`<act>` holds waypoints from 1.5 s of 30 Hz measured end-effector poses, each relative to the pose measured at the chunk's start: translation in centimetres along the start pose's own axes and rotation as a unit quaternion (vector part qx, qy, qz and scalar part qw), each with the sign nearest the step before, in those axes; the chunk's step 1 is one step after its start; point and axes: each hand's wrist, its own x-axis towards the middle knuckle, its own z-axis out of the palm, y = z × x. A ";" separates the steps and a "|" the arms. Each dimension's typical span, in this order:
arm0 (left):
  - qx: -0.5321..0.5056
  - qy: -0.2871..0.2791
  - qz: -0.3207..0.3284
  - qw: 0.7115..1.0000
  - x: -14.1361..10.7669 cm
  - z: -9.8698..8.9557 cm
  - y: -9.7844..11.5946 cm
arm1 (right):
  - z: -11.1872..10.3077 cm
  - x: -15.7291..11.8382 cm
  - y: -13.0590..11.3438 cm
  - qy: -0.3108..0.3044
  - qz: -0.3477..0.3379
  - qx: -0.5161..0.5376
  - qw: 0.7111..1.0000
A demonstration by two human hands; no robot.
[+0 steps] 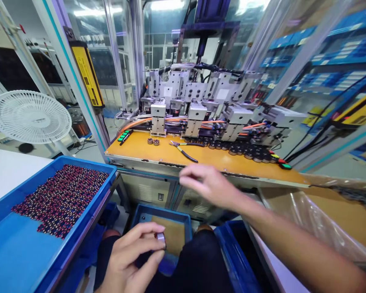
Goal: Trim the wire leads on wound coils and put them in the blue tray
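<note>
My left hand (134, 256), low in the middle, pinches a small stator core (160, 239) between thumb and fingers. Its silver side faces right, with a bit of red and dark at the edges. Above the bench's front edge, my right hand (207, 185) is bent at the wrist with fingers curled and thumb drawn in to the fingertips. Whatever it may hold is hidden. Just beyond it, a pair of cutting pliers (187, 154) lies with handles spread on the orange bench top (134, 151). Two small wound stators (153, 141) rest left of the pliers.
A multi-station machine (195, 110) stands along the back of the bench, with a row of dark round parts (247, 151) before it. At left is a blue tray (112, 167) of many small cores, near a white fan (30, 117). Another blue bin (187, 221) sits below.
</note>
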 end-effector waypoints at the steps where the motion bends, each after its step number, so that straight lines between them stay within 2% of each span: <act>1: -0.001 0.014 0.001 1.000 0.1 0.0 0.0 | -0.3 1.6 1.8 0.052 0.009 -0.061 0.997; 3: 0.006 0.044 -0.003 0.999 0.3 0.0 0.0 | -0.4 4.3 5.0 0.078 0.016 -0.124 0.989; 6: 0.022 0.075 -0.020 0.997 0.4 -0.2 0.0 | 0.4 6.3 7.8 0.055 0.027 -0.176 0.983; 10: 0.041 0.098 -0.066 0.992 -0.2 -0.8 -0.3 | 1.7 5.9 8.9 0.019 0.036 -0.212 0.976; 15: 0.023 0.127 -0.106 0.986 -0.8 -0.9 -0.7 | 0.8 3.7 9.5 -0.032 0.049 -0.214 0.975; 17: 0.011 0.133 -0.112 0.985 -0.8 -0.7 -0.9 | 0.3 1.9 8.9 -0.045 0.052 -0.221 0.973; 20: 0.001 0.133 -0.117 0.984 -0.6 -0.5 -1.1 | 0.7 -2.1 6.2 -0.034 0.042 -0.199 0.979; 22: -0.005 0.128 -0.117 0.985 -0.6 -0.3 -1.3 | 2.2 -5.6 3.7 -0.020 0.027 -0.098 0.995; 24: -0.003 0.122 -0.113 0.986 -0.5 -0.2 -1.3 | 4.3 -9.2 1.1 -0.042 0.039 0.030 0.998; 26: 0.005 0.118 -0.110 0.987 -0.4 -0.1 -1.2 | 6.4 -12.4 -1.3 -0.071 0.079 0.132 0.986; 28: 0.013 0.110 -0.107 0.988 -0.2 0.0 -1.1 | 7.9 -14.5 -3.1 -0.079 0.115 0.259 0.956; 31: 0.018 0.099 -0.104 0.990 0.0 0.1 -1.1 | 8.4 -15.1 -5.1 -0.095 0.126 0.438 0.885; 33: 0.020 0.094 -0.103 0.990 -0.1 0.1 -1.1 | 8.0 -14.4 -5.8 -0.101 0.125 0.482 0.861; 38: 0.025 0.086 -0.099 0.991 -0.3 0.1 -0.9 | 7.6 -12.7 -6.1 -0.096 0.124 0.485 0.860; 45: 0.026 0.082 -0.092 0.992 -0.2 0.0 -0.7 | 8.7 -13.1 -6.2 -0.051 0.109 0.520 0.846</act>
